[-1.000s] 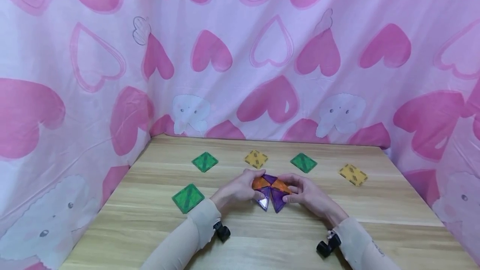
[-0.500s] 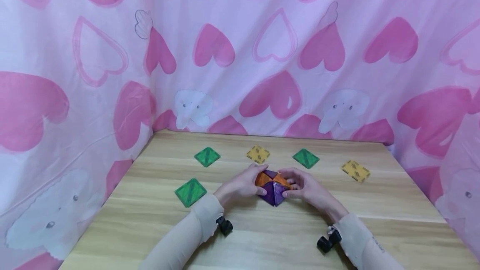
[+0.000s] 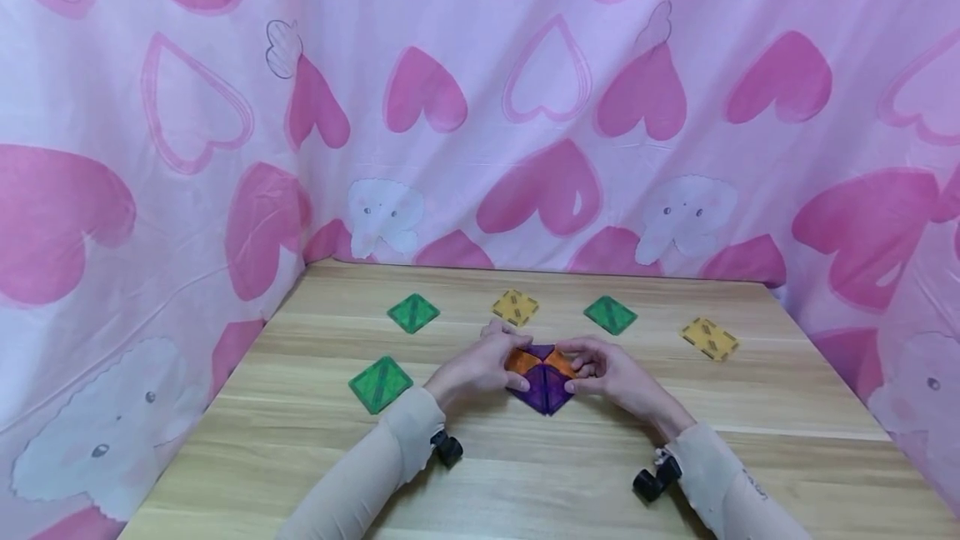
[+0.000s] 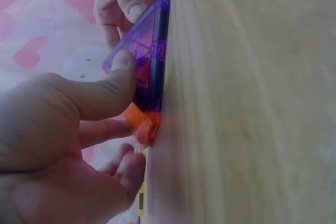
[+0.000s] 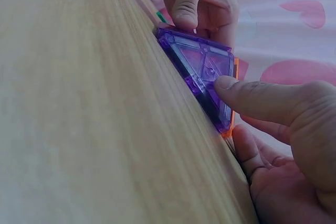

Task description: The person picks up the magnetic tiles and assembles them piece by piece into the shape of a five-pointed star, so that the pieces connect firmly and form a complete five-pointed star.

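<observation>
Purple triangular magnetic tiles (image 3: 545, 388) and orange ones (image 3: 560, 363) meet in a small peaked shape on the table (image 3: 525, 482). Two purple tiles at the front stand edge to edge. My left hand (image 3: 483, 367) holds the shape's left side, and its thumb (image 4: 122, 72) presses a purple tile (image 4: 152, 51). On the opposite side my right hand (image 3: 609, 372) grips with the thumb on the front purple tile (image 5: 202, 64) and the fingers behind. An orange tile (image 4: 144, 124) shows below the purple one in the left wrist view. The fingers partly hide the shape's sides.
Green square tiles lie at the back left (image 3: 413, 313), back centre-right (image 3: 611, 315) and left (image 3: 381, 385). Yellow tiles lie at the back middle (image 3: 515, 307) and right (image 3: 709, 338). A pink heart-patterned curtain (image 3: 540, 190) hangs behind the table.
The two front purple triangles, apart at their lower ends one second ago, came together by half a second ago. Now the shape looks slightly wider and sits a little further left.
</observation>
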A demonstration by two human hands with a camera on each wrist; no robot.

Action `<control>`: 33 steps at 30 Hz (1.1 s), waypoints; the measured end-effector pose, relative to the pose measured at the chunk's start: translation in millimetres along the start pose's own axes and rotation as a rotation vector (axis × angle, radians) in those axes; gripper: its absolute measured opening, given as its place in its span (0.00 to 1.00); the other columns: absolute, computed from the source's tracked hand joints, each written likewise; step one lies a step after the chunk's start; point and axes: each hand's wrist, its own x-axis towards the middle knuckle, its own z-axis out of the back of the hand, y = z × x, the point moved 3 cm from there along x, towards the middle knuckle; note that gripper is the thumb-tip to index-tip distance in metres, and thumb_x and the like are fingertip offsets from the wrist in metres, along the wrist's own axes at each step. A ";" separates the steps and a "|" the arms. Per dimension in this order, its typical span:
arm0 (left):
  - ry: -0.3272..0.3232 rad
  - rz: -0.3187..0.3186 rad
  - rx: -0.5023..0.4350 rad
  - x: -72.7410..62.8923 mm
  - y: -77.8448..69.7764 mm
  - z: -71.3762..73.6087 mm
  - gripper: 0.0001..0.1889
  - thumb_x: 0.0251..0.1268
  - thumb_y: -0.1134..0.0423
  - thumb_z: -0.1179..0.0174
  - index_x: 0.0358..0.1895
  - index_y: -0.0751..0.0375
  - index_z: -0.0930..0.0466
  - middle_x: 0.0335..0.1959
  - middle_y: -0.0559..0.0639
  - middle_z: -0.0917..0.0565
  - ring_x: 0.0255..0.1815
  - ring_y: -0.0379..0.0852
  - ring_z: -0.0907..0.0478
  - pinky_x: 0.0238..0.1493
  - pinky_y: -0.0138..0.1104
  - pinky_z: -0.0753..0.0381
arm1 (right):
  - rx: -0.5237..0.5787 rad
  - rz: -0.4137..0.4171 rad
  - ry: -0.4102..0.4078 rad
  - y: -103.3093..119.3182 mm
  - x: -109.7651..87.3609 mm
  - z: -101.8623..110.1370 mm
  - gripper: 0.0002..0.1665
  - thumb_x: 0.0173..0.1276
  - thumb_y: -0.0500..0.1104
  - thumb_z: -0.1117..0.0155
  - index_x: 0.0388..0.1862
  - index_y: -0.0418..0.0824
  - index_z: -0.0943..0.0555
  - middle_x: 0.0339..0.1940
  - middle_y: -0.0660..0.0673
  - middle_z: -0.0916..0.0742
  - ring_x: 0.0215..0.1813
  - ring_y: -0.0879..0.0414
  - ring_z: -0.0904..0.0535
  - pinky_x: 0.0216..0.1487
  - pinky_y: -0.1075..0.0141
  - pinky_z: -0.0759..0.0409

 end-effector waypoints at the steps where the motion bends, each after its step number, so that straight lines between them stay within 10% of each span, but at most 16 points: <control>1: -0.003 -0.004 -0.001 -0.2 0.2 0.5 0.41 0.69 0.59 0.20 0.83 0.61 0.27 0.65 0.52 0.27 0.66 0.46 0.29 0.78 0.44 0.27 | -0.006 0.001 0.001 0.2 -0.1 0.1 0.37 0.71 0.34 0.19 0.77 0.34 0.21 0.65 0.33 0.16 0.58 0.45 0.18 0.55 0.68 0.14; 11: -0.012 0.012 -0.044 -5.6 3.8 9.7 0.46 0.49 0.61 0.08 0.77 0.54 0.18 0.62 0.48 0.21 0.63 0.46 0.22 0.72 0.44 0.20 | -0.007 -0.014 0.000 0.5 -0.5 -1.2 0.35 0.72 0.37 0.19 0.76 0.36 0.19 0.70 0.34 0.18 0.62 0.43 0.18 0.60 0.68 0.16; 27: -0.015 -0.012 -0.020 -1.0 6.9 10.8 0.46 0.49 0.60 0.08 0.76 0.57 0.18 0.58 0.47 0.20 0.60 0.46 0.18 0.67 0.40 0.15 | -0.002 -0.008 0.008 1.1 -0.9 0.8 0.36 0.74 0.39 0.20 0.77 0.35 0.21 0.71 0.34 0.17 0.63 0.42 0.18 0.61 0.67 0.15; 33: 0.002 -0.011 -0.018 -1.0 6.8 11.0 0.46 0.48 0.59 0.08 0.75 0.58 0.17 0.58 0.45 0.19 0.59 0.43 0.17 0.65 0.36 0.15 | 0.035 -0.059 -0.155 -0.8 -7.1 20.6 0.36 0.79 0.45 0.25 0.81 0.40 0.25 0.71 0.33 0.16 0.64 0.47 0.18 0.62 0.66 0.17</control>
